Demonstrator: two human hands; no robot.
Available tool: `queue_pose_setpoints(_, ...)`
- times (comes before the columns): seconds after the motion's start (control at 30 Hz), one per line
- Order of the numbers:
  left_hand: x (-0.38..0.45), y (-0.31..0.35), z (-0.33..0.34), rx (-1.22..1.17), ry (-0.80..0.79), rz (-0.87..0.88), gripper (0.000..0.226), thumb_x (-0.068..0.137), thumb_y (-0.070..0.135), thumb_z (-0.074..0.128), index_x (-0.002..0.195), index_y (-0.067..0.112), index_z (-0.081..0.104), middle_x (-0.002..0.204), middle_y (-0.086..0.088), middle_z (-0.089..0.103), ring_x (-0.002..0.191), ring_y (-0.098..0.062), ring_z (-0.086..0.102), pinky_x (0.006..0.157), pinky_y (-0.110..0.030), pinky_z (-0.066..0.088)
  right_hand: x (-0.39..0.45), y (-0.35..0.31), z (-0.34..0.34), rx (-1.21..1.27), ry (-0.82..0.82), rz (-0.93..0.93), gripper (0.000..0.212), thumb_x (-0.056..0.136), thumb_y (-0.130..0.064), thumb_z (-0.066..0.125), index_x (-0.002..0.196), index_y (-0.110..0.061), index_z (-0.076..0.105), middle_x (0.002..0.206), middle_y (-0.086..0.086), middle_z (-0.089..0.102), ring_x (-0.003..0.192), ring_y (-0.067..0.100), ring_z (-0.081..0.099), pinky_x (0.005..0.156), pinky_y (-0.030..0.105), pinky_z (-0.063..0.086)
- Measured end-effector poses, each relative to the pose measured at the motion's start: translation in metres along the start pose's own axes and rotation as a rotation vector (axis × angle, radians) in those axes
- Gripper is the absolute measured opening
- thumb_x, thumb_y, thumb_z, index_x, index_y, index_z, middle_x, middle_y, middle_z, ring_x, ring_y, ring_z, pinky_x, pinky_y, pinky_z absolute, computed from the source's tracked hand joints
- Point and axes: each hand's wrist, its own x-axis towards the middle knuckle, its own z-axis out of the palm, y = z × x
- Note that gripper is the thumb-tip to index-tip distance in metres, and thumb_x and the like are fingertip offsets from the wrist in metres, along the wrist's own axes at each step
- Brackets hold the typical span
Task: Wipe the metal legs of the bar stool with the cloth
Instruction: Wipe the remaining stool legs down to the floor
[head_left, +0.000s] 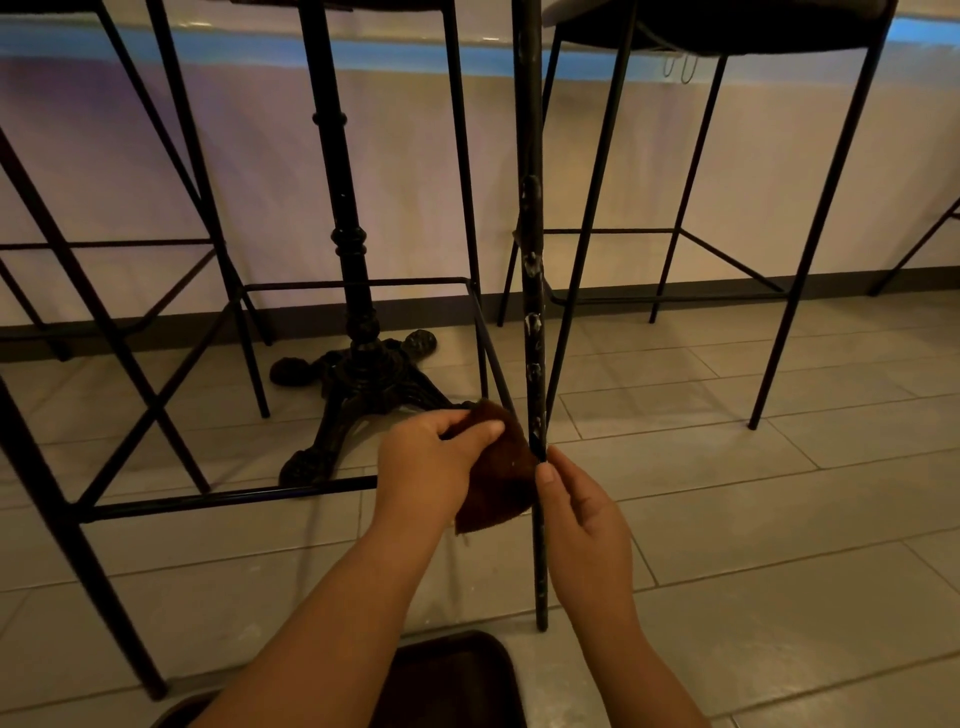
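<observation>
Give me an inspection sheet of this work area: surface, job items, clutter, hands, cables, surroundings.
Surface: grey tiled floor, pale specks near the stool foot.
Job's things: black metal stool leg, upright, chipped with whitish marks along it; brown cloth against its left side.
Clutter: dark tray on the floor at the bottom edge.
Hands: left hand grips the cloth; right hand pinches the leg below the cloth's top.
Cables: thin wire loops hang under the right stool seat.
Surroundings: ornate cast table base, other thin-legged stools, pale wall with dark skirting.
</observation>
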Motion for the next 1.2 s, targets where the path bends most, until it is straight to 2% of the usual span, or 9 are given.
queue_pose_setpoints(0.13,-0.009,0.012,0.000,-0.317,-0.032,-0.134,0.024,0.079,0.038,0.069,0.100,0.027,0.068,0.088,0.007,0.070,0.081,-0.009,0.066,0.053,-0.015,0.047,-0.007,-0.021,-0.002,0.074,0.045,-0.097,0.053,0.072,-0.069,0.057,0.117,-0.042,0.060,0.113,-0.016,0.066,0.111,-0.001,0.058,0.095,0.035,0.051)
queue_pose_setpoints(0.3,-0.024,0.024,-0.001,-0.451,-0.114,-0.154,0.026,0.079,0.042,0.068,0.103,0.030,0.066,0.089,0.006,0.071,0.078,-0.008,0.067,0.047,-0.011,0.048,-0.006,-0.039,-0.004,0.111,0.024,-0.147,0.053,0.064,-0.051,0.073,0.113,-0.043,0.054,0.106,-0.018,0.066,0.103,0.006,0.063,0.087,0.034,0.055)
queue_pose_setpoints(0.4,-0.032,0.029,-0.008,-0.499,-0.241,-0.117,0.020,0.079,0.031,0.070,0.099,0.033,0.068,0.086,0.009,0.074,0.080,-0.008,0.070,0.060,-0.018,0.055,-0.004,-0.047,-0.009,0.250,0.044,-0.206,0.039,0.067,-0.035,0.074,0.098,-0.041,0.051,0.101,-0.012,0.066,0.095,0.011,0.067,0.071,0.022,0.057)
queue_pose_setpoints(0.5,-0.035,0.039,-0.015,-0.490,-0.322,-0.067,0.024,0.081,0.017,0.068,0.102,0.030,0.068,0.093,0.007,0.074,0.092,-0.011,0.069,0.081,-0.029,0.055,0.000,-0.060,-0.016,0.254,0.095,-0.275,0.023,0.071,-0.033,0.070,0.087,-0.035,0.054,0.094,-0.005,0.067,0.088,0.016,0.069,0.064,0.025,0.058)
queue_pose_setpoints(0.63,-0.038,0.062,-0.022,-0.428,-0.301,0.042,0.020,0.080,0.025,0.069,0.099,0.030,0.070,0.092,0.011,0.074,0.092,-0.006,0.067,0.080,-0.023,0.052,0.004,-0.076,-0.020,0.142,0.087,-0.318,0.030,0.071,-0.052,0.061,0.097,-0.038,0.062,0.106,-0.001,0.066,0.101,0.015,0.064,0.082,0.034,0.056)
queue_pose_setpoints(0.83,-0.036,0.097,-0.034,-0.438,-0.312,0.105,0.015,0.080,0.031,0.068,0.094,0.030,0.072,0.086,0.011,0.074,0.076,0.001,0.068,0.054,-0.010,0.049,0.020,-0.110,-0.031,0.244,-0.173,-0.297,0.056,0.069,-0.043,0.070,0.122,-0.044,0.052,0.102,-0.005,0.071,0.094,0.008,0.069,0.070,0.013,0.053)
queue_pose_setpoints(0.97,-0.030,0.118,-0.044,-0.440,-0.297,0.129,0.017,0.077,0.030,0.071,0.093,0.029,0.073,0.088,0.008,0.075,0.079,-0.006,0.070,0.058,-0.013,0.052,0.034,-0.140,-0.038,0.177,-0.262,-0.299,0.027,0.068,-0.045,0.072,0.094,-0.036,0.068,0.096,-0.006,0.071,0.089,0.009,0.068,0.065,0.015,0.054)
queue_pose_setpoints(1.1,-0.025,0.137,-0.051,-0.458,-0.285,0.117,0.017,0.076,0.028,0.072,0.092,0.025,0.074,0.084,0.006,0.075,0.070,-0.004,0.069,0.052,-0.014,0.051,0.049,-0.168,-0.047,0.241,-0.372,-0.272,0.025,0.062,-0.040,0.079,0.079,-0.026,0.066,0.111,-0.008,0.066,0.097,0.014,0.067,0.067,0.029,0.058)
queue_pose_setpoints(1.2,-0.020,0.150,-0.053,-0.448,-0.259,0.142,0.016,0.076,0.029,0.072,0.091,0.024,0.073,0.081,0.007,0.075,0.066,0.002,0.067,0.050,-0.010,0.049,0.058,-0.189,-0.048,0.256,-0.410,-0.290,0.023,0.060,-0.035,0.078,0.075,-0.026,0.064,0.090,0.000,0.073,0.084,0.017,0.071,0.059,0.025,0.056)
